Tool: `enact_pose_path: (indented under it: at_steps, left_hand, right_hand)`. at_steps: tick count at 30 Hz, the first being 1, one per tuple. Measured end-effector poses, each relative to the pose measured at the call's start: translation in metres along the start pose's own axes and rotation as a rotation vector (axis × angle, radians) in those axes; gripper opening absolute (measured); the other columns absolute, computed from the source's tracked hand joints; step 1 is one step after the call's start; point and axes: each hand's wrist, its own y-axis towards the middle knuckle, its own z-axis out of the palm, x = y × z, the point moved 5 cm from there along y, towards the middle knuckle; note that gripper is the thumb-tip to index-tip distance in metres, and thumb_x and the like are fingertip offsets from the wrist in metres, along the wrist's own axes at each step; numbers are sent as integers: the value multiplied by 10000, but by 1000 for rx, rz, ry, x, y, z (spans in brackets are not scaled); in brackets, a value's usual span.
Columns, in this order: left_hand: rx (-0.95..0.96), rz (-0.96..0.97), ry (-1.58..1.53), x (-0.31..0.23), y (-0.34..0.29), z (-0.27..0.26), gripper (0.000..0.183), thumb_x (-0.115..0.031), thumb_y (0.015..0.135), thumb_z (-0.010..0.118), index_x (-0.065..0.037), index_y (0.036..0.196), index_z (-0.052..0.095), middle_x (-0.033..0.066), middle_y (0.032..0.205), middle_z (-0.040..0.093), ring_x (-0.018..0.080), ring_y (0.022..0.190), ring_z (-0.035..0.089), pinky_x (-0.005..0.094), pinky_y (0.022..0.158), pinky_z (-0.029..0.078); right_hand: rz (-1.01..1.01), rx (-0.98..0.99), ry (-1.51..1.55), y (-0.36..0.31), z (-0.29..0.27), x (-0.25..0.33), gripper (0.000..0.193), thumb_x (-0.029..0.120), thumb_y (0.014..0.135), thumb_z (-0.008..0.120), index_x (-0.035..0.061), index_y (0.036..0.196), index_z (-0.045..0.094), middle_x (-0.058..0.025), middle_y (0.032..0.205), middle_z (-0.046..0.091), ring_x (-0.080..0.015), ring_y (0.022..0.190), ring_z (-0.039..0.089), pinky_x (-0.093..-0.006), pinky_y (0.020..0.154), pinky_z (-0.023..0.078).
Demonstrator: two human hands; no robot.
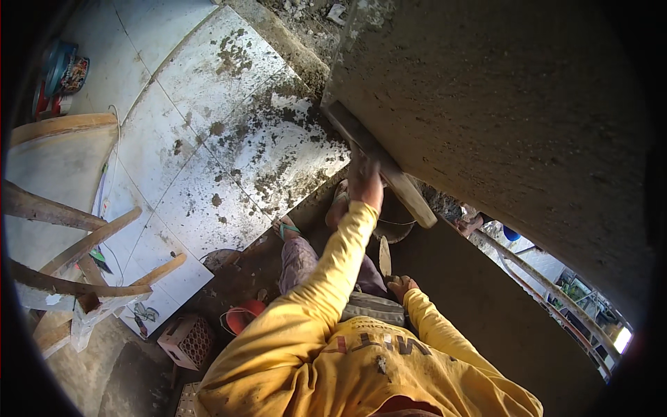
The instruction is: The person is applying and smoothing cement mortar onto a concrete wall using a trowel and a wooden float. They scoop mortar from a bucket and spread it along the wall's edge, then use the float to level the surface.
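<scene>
My left hand (365, 182) is wrapped round the back of a long wooden float (404, 193), blurred by motion. The float's face lies along a rough grey-brown plastered wall (500, 104); I cannot tell whether it touches along its whole length. Low by my waist, my right hand (401, 286) is closed on a trowel, its handle mostly hidden, with a narrow pale blade (385, 257) pointing away from me. Beneath the float, a dark bucket (394, 226) is partly covered by my left arm and the board.
White floor tiles (187, 181) spattered with mortar stretch ahead and left. A wooden sawhorse-like frame (90, 236), a red bucket (244, 316) and a crate (186, 342) stand left. Stacked tubs (66, 73) sit far left. Metal poles (556, 292) run along the right; someone's limb (470, 222) shows there.
</scene>
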Motion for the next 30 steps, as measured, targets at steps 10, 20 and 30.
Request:
enact_pose_path:
  at_steps: [10,20,30]
  left_hand:
    - [-83,-39,6,-23,-52,21,671,-284,1003,518,-161,1578,194,95,1344,529,191,1098,583,371,882,523]
    - [0,-200,-111,15,98,-27,574,-400,975,529,-306,1511,346,4,1291,571,202,1026,581,435,833,488]
    - [87,268,65,-59,-42,32,691,-108,957,591,-4,1544,240,211,1445,448,240,1267,491,318,1059,406]
  right_hand:
    - [89,-219,573,17,-20,8,346,313,893,670,59,1127,640,-107,841,667,-206,720,647,-359,649,537]
    - [118,-74,115,17,15,-41,439,363,878,640,136,1254,619,-141,1373,532,-321,1214,567,-368,1045,451]
    - [-115,116,-407,-5,25,-6,483,465,924,536,275,1368,550,-165,1433,470,-381,1312,482,-424,1108,401]
